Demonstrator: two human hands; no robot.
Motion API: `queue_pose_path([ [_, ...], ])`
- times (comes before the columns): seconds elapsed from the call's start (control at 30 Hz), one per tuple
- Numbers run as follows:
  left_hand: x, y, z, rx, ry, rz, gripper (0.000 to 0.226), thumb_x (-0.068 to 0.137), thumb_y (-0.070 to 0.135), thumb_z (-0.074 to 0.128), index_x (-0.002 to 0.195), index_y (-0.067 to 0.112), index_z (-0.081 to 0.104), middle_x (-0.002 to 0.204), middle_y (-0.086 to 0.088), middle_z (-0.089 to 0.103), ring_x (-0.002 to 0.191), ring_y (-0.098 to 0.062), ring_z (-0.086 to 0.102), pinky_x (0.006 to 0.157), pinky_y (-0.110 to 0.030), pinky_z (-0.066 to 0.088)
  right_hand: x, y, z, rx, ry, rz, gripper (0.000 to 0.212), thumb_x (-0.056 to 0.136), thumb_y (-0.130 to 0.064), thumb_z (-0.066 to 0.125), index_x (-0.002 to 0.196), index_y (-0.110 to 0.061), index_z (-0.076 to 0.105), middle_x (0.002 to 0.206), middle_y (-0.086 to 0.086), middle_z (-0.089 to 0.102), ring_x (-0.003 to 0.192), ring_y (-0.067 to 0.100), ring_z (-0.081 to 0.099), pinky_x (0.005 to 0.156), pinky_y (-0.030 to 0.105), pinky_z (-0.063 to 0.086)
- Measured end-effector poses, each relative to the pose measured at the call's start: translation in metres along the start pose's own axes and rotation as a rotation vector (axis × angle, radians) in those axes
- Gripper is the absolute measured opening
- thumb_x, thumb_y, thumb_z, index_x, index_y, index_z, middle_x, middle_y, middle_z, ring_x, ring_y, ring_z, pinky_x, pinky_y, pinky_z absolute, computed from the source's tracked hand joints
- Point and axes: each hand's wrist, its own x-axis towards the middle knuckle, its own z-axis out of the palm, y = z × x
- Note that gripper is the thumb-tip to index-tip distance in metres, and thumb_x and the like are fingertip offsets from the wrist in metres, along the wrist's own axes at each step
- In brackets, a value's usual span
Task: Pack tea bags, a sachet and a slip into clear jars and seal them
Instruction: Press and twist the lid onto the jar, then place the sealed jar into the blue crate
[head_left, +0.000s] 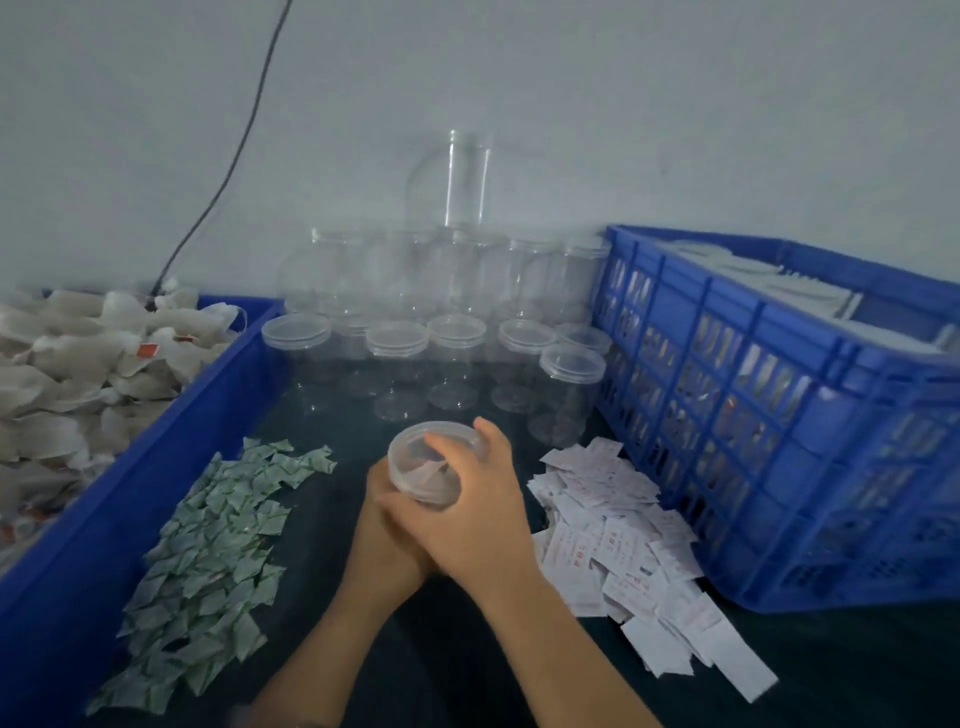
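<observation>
Bin (156, 441) of tea bags (62, 374) walls the left edge, sachets (208, 561) beside it. On the bare table (322, 530) strip, left hand (387, 530) and right hand (483, 514) clasp the jar (415, 478) between them; slips (623, 530), then crate (779, 415), close the right.

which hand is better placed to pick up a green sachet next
Probably the left hand: the sachets lie on its side of the jar, while the right hand sits toward the slips. Both hands grip the jar now.
</observation>
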Motion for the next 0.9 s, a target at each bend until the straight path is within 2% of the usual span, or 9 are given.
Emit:
queue_pose_path([
  [0.07, 0.003, 0.02, 0.022, -0.101, -0.003, 0.125, 0.036, 0.073, 0.019, 0.072, 0.105, 0.037, 0.067, 0.098, 0.006, 0.073, 0.087, -0.009, 0.071, 0.068, -0.02, 0.055, 0.003, -0.007, -0.033, -0.002, 0.111, -0.09, 0.067, 0.067, -0.054, 0.078, 0.127, -0.04, 0.053, 0.148, -0.018, 0.018, 0.131, -0.002, 0.029, 0.089, -0.006, 0.021],
  [0.2, 0.033, 0.066, 0.08, -0.408, -0.005, 0.146, 0.045, 0.079, 0.002, 0.074, 0.115, 0.025, 0.061, 0.104, -0.001, 0.07, 0.095, -0.017, 0.069, 0.075, -0.026, 0.056, 0.018, -0.032, -0.114, -0.019, 0.3, -0.278, 0.073, 0.065, -0.048, 0.081, 0.127, -0.038, 0.045, 0.14, -0.006, 0.03, 0.114, -0.01, 0.03, 0.089, -0.005, 0.029],
  [0.3, 0.073, 0.11, 0.121, -0.374, -0.248, 0.293, 0.046, 0.082, -0.003, 0.069, 0.123, 0.005, 0.048, 0.105, -0.003, 0.065, 0.097, -0.01, 0.067, 0.078, -0.02, 0.053, 0.04, -0.045, -0.183, -0.085, 0.474, -0.347, 0.07, 0.063, -0.036, 0.087, 0.124, -0.02, 0.057, 0.131, 0.004, 0.043, 0.111, 0.0, 0.04, 0.092, 0.0, 0.031],
  [0.37, 0.094, 0.136, 0.145, -0.317, -0.397, 0.31, 0.061, 0.075, -0.005, 0.071, 0.12, 0.023, 0.042, 0.106, 0.007, 0.061, 0.095, 0.004, 0.065, 0.075, -0.012, 0.05, 0.054, -0.048, -0.227, -0.193, 0.563, -0.369, 0.069, 0.063, -0.033, 0.088, 0.123, -0.012, 0.061, 0.131, 0.012, 0.045, 0.114, 0.008, 0.044, 0.092, 0.002, 0.03],
  [0.47, 0.127, 0.157, 0.186, -0.209, -0.403, 0.333, 0.065, 0.068, -0.012, 0.071, 0.106, 0.033, 0.043, 0.098, 0.017, 0.061, 0.088, 0.015, 0.061, 0.072, -0.008, 0.049, 0.076, -0.039, -0.283, -0.383, 0.65, -0.344, 0.074, 0.062, -0.041, 0.087, 0.127, -0.014, 0.06, 0.135, 0.013, 0.046, 0.123, 0.024, 0.046, 0.102, 0.026, 0.037],
  [0.57, 0.158, 0.169, 0.23, -0.133, -0.455, 0.285, 0.078, 0.079, -0.01, 0.068, 0.135, 0.028, 0.029, 0.108, 0.009, 0.057, 0.093, 0.008, 0.061, 0.082, -0.015, 0.052, 0.097, -0.019, -0.329, -0.54, 0.722, -0.183, 0.08, 0.063, -0.059, 0.079, 0.133, -0.027, 0.055, 0.14, 0.002, 0.045, 0.125, 0.028, 0.04, 0.103, 0.036, 0.036],
  [0.67, 0.174, 0.163, 0.262, -0.018, -0.535, 0.212, 0.099, 0.084, 0.001, 0.068, 0.152, 0.03, 0.003, 0.1, -0.007, 0.06, 0.1, -0.025, 0.064, 0.095, -0.031, 0.051, 0.11, 0.006, -0.359, -0.633, 0.687, -0.009, 0.081, 0.067, -0.064, 0.072, 0.137, -0.03, 0.05, 0.14, 0.003, 0.043, 0.122, 0.031, 0.039, 0.1, 0.036, 0.035],
  [0.77, 0.177, 0.148, 0.287, 0.175, -0.603, 0.248, 0.083, 0.085, 0.003, 0.065, 0.151, 0.025, 0.02, 0.092, -0.001, 0.059, 0.093, -0.023, 0.061, 0.092, -0.028, 0.048, 0.111, 0.034, -0.373, -0.795, 0.576, 0.152, 0.075, 0.074, -0.061, 0.066, 0.138, -0.027, 0.049, 0.136, 0.012, 0.044, 0.119, 0.036, 0.04, 0.096, 0.04, 0.035],
  [0.9, 0.185, 0.137, 0.303, 0.418, -0.742, 0.12, 0.071, 0.086, 0.001, 0.054, 0.149, 0.022, 0.028, 0.135, -0.013, 0.053, 0.124, -0.025, 0.051, 0.098, -0.027, 0.04, 0.11, 0.06, -0.376, -0.692, 0.375, 0.311, 0.067, 0.076, -0.057, 0.068, 0.124, -0.012, 0.059, 0.128, 0.017, 0.055, 0.118, 0.035, 0.049, 0.094, 0.04, 0.04],
])
